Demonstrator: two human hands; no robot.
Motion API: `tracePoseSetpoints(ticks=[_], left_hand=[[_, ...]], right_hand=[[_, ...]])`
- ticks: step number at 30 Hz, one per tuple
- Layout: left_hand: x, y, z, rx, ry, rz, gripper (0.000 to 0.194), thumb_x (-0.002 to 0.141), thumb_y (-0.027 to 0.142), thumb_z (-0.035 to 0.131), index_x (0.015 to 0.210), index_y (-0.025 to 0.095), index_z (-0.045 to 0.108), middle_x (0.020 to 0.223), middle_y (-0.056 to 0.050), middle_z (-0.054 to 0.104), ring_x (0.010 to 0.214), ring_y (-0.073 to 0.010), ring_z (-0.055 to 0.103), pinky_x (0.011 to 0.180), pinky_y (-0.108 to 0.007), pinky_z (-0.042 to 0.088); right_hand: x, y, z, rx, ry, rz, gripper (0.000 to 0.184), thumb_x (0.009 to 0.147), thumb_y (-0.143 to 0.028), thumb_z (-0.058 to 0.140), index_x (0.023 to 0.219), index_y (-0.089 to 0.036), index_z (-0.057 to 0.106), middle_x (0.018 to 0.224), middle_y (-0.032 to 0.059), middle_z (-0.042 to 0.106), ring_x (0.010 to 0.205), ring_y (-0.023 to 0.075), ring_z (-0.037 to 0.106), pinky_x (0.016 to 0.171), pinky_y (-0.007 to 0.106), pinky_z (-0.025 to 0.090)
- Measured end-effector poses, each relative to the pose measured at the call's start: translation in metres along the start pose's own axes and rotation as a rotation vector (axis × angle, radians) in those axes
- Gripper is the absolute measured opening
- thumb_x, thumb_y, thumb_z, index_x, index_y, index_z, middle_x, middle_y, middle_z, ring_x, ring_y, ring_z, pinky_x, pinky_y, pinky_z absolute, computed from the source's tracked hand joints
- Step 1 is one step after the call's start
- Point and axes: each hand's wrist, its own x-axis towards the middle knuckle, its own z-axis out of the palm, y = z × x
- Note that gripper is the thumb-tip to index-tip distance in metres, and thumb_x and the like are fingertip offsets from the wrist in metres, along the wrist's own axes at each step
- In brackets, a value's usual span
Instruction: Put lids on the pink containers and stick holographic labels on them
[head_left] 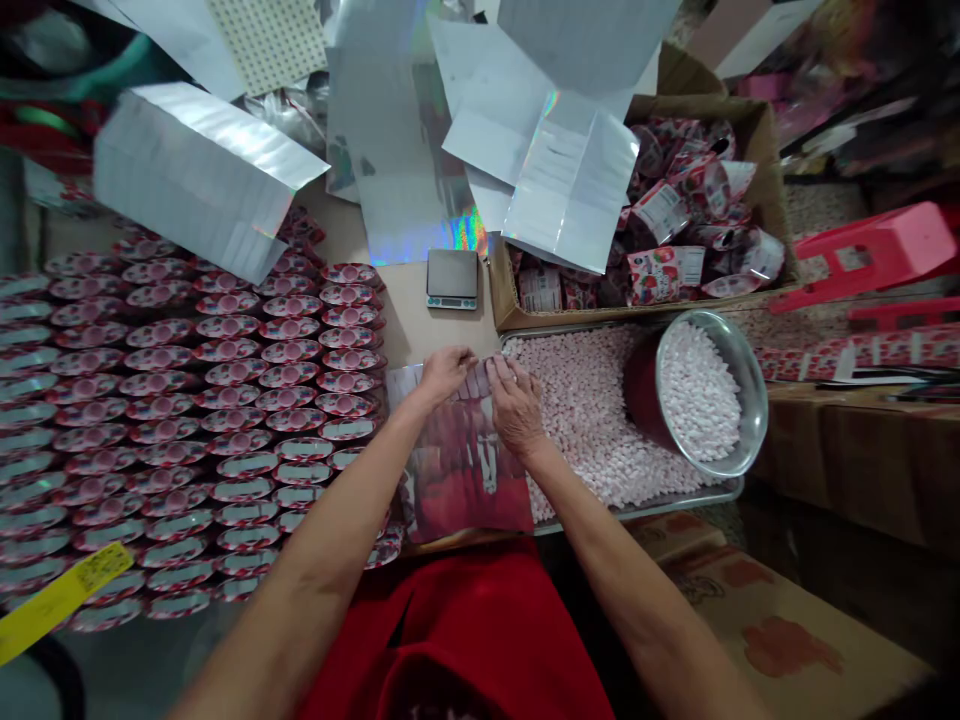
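Note:
A spread of overlapping red and silver printed sheets [465, 485] lies flat in front of me, between the rows of packs and the metal tray. My left hand [448, 374] is over its upper left part, fingers curled and pinched together. Close beside it, my right hand [516, 405] rests at the upper right part with bent fingers pressed together. The fingertips of both hands nearly meet at the sheets' top edge. What exactly is pinched there is too small to make out. A small digital scale [452, 279] stands just beyond my hands.
Many filled red packs [236, 372] stand in rows at left, with a silver sheet stack [199, 180] on them. Small white pieces fill a metal tray [637, 512]; a metal pot [756, 400] tilts in it. Behind is a cardboard box [555, 318] of printed pouches.

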Motion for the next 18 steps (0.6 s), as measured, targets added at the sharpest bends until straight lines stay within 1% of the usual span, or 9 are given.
tracePoseSetpoints(ticks=[3,5,10,13,15,18], left_hand=[[-0.003,0.002,-0.003,-0.009,0.010,0.038,0.019,0.094,0.027,0.059,0.081,0.023,0.072,0.083,-0.004,0.075,0.080,-0.0190,0.062,0.074,-0.028,0.044],[-0.005,0.001,-0.005,-0.018,0.013,0.052,0.019,0.095,0.027,0.059,0.082,0.023,0.072,0.084,-0.003,0.075,0.081,-0.0192,0.063,0.075,-0.028,0.045],[-0.015,0.006,-0.007,0.031,0.046,0.098,0.019,0.097,0.027,0.058,0.089,0.023,0.075,0.090,-0.005,0.077,0.085,-0.0202,0.066,0.079,-0.030,0.045],[-0.021,0.017,-0.010,0.112,0.039,0.127,0.019,0.098,0.028,0.060,0.097,0.023,0.078,0.099,-0.008,0.080,0.092,-0.0231,0.068,0.085,-0.034,0.045],[-0.025,0.026,-0.011,0.163,0.019,0.139,0.020,0.098,0.027,0.060,0.102,0.023,0.080,0.107,-0.009,0.080,0.098,-0.0251,0.070,0.091,-0.037,0.045],[-0.029,0.038,-0.012,0.217,0.007,0.117,0.024,0.100,0.025,0.057,0.107,0.024,0.080,0.113,-0.011,0.080,0.107,-0.0277,0.070,0.099,-0.041,0.042]], right_hand=[[0.004,-0.001,-0.003,0.007,0.001,0.004,0.057,0.106,-0.023,0.040,0.162,-0.019,0.045,0.161,0.0173,0.053,0.152,0.0331,0.040,0.115,0.050,0.032],[0.007,-0.003,-0.003,0.014,-0.005,0.002,0.055,0.107,-0.027,0.041,0.161,-0.019,0.047,0.158,0.0177,0.055,0.151,0.0341,0.041,0.116,0.051,0.031],[0.010,-0.009,-0.005,0.029,-0.003,0.033,0.051,0.106,-0.027,0.045,0.156,-0.019,0.052,0.154,0.0155,0.059,0.148,0.0349,0.041,0.118,0.053,0.026],[0.012,-0.011,-0.016,0.029,0.026,0.065,0.053,0.103,-0.029,0.052,0.155,-0.019,0.054,0.151,0.0154,0.060,0.145,0.0354,0.041,0.117,0.052,0.027],[0.014,-0.009,-0.026,0.022,0.047,0.073,0.055,0.101,-0.030,0.056,0.154,-0.018,0.054,0.153,0.0165,0.058,0.143,0.0356,0.041,0.116,0.051,0.028],[0.018,-0.005,-0.037,-0.007,0.052,0.053,0.052,0.101,-0.028,0.055,0.152,-0.018,0.056,0.154,0.0169,0.056,0.143,0.0354,0.041,0.115,0.051,0.028]])
